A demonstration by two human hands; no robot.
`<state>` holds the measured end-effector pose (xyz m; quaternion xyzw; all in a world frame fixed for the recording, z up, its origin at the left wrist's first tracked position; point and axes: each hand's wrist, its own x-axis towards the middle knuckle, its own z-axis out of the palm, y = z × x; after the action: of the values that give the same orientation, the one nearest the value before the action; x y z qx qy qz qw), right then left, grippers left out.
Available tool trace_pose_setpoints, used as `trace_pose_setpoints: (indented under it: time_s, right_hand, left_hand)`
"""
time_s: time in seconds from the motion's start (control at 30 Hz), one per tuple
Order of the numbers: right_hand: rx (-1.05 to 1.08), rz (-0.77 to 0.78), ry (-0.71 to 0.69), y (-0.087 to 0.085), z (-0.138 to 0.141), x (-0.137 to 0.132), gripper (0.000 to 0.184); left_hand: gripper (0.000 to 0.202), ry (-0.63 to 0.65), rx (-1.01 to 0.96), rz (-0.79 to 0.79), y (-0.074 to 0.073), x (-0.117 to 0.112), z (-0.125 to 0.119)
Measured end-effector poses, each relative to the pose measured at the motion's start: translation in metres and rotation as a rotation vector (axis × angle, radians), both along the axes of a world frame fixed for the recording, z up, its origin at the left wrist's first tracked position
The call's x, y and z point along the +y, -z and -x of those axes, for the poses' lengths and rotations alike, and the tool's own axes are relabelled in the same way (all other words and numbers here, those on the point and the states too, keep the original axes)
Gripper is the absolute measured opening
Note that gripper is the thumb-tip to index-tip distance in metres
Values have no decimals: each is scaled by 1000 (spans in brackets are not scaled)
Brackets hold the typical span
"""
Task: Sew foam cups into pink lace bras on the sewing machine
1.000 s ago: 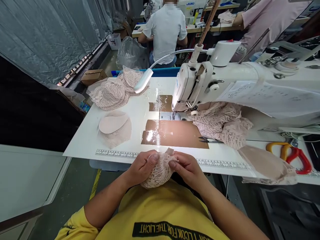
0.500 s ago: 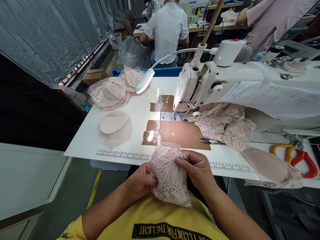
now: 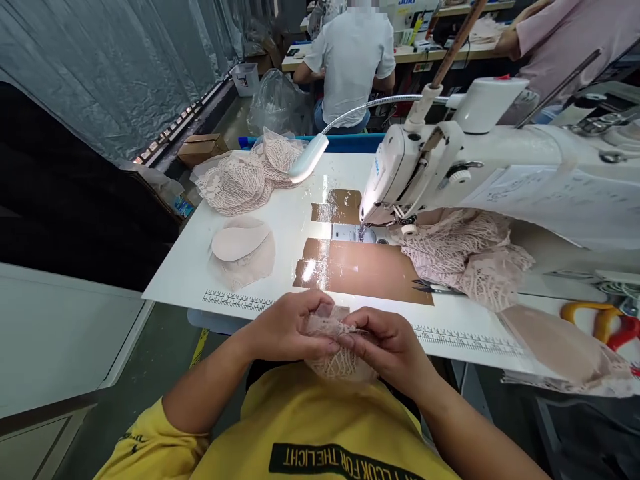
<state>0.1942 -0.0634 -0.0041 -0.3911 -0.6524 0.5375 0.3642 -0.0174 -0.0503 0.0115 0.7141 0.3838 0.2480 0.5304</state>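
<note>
A pale pink lace piece (image 3: 340, 363) is held between both hands in front of the table's near edge, its upper edge folded over. My left hand (image 3: 293, 328) pinches it from the left side. On the other side my right hand (image 3: 387, 340) grips the same edge between thumb and fingers. Beyond them is the sewing machine (image 3: 395, 170), its needle area lit, with brown tape (image 3: 363, 267) on the table before it. More lace (image 3: 470, 250) lies bunched under the machine arm, beside small dark-tipped snips (image 3: 430, 287).
Stacked lace pieces (image 3: 245, 177) sit at the back left under a lamp (image 3: 309, 159). Nearer lies a smooth oval cup piece (image 3: 240, 241) on sheer fabric. Scissors with yellow and red handles (image 3: 593, 317) lie at the right. A co-worker in a white shirt (image 3: 356, 67) sits ahead.
The lace, earlier spread flat between my hands, is now folded and bunched. My left hand has moved up and closer to the right one. The view has shifted slightly left.
</note>
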Motion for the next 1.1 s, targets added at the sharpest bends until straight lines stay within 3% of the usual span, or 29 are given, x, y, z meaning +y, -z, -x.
trace_pose_setpoints:
  time_s: [0.07, 0.17, 0.33, 0.67, 0.83, 0.93, 1.1]
  right_hand:
    - [-31, -112, 44, 0, 1, 1, 13]
    - [-58, -216, 146, 1, 0, 4, 13]
    - [-61, -169, 260, 2, 2, 8, 14]
    - [-104, -240, 286, 8, 1, 16, 15]
    - [-172, -152, 328, 11, -4, 22, 11]
    - [-178, -51, 238, 10, -9, 28, 18]
    - [-112, 43, 169, 5, -15, 34, 24]
  left_hand:
    - [22, 34, 0, 52, 4, 0, -6]
    - [23, 39, -38, 87, 12, 0, -11]
    - [25, 41, -108, 116, 10, 6, -12]
    - [24, -34, -34, 45, 7, 18, -19]
    - [24, -4, 28, -58, 6, 26, -24]
    - [24, 21, 39, -80, 6, 32, -25]
    - [25, 131, -110, 106, 9, 41, -22]
